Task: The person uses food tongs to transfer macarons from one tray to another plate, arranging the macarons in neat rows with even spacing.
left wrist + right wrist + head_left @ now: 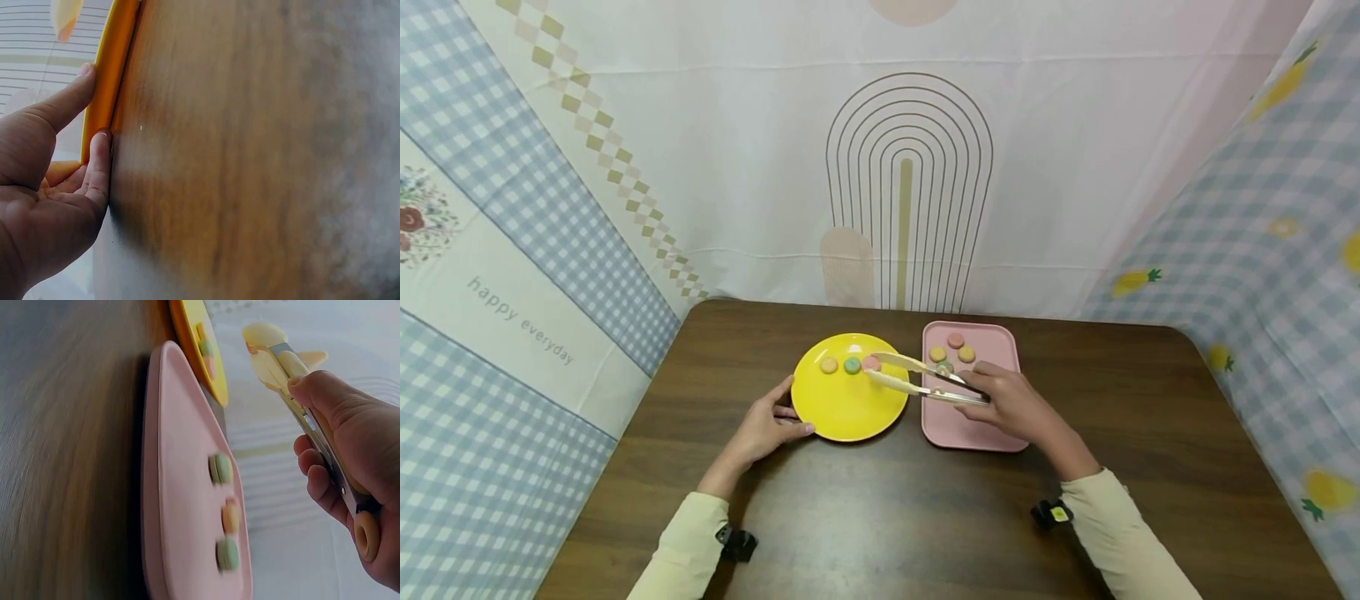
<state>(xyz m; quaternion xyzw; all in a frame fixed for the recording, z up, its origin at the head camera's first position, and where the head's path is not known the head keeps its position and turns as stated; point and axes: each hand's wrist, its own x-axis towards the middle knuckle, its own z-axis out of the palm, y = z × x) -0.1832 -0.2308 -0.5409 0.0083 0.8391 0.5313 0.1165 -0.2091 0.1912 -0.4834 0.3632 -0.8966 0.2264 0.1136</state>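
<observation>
In the head view my left hand (767,429) holds the left rim of a yellow plate (850,417), thumb and fingers against its edge. Three small macarons sit in a row on the plate: a yellow one (828,365), a green one (852,365) and a pink one (871,363). My right hand (1011,400) grips metal tongs (319,434) with cream tips, reaching leftward over the plate. Their tips are by the pink macaron in the head view; a small pinkish patch shows at them in the right wrist view, but I cannot tell if they hold anything.
To the right of the plate lies a pink tray (970,429) with several macarons near its back, among them a pink one (955,340) and a yellow one (966,354). A patterned cloth (760,167) hangs behind the brown table (850,525).
</observation>
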